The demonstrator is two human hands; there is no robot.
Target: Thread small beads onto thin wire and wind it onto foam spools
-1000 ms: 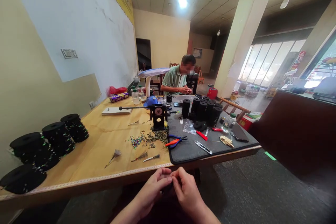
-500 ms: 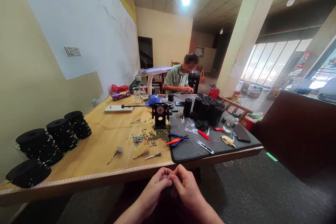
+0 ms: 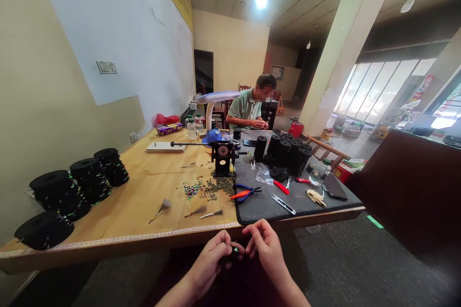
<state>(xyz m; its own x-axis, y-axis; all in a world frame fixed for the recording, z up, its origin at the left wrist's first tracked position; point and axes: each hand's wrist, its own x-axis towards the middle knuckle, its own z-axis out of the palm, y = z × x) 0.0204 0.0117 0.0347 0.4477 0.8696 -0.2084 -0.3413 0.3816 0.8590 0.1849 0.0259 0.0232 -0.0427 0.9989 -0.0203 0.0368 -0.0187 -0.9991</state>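
Note:
My left hand [image 3: 215, 255] is closed in front of the table edge, thumb and fingers pinched on a tiny item with a green glint [image 3: 236, 250]; its shape is too small to tell. Just right of it, my right hand [image 3: 264, 244] has its fingers curled and thumb against the index finger; anything between them is too small to see. The hands are slightly apart. Beyond them on the table [image 3: 144, 192] lie blue-and-orange pliers [image 3: 245, 194], silver snips [image 3: 283, 204], small colored beads [image 3: 191, 191] and a pile of small dark metallic parts [image 3: 223, 184].
Black spools [image 3: 59, 196] stand at the left, more black rolls [image 3: 284, 151] on the grey mat [image 3: 259, 206]. A black winding device [image 3: 222, 158] and a lamp [image 3: 210, 115] stand mid-table. A person [image 3: 245, 108] sits at the far end. A clear jar [image 3: 320, 170] is at the right.
My hands have moved apart from touching, the right one up and to the right. A green glint now shows by my left fingers. The view has shifted slightly.

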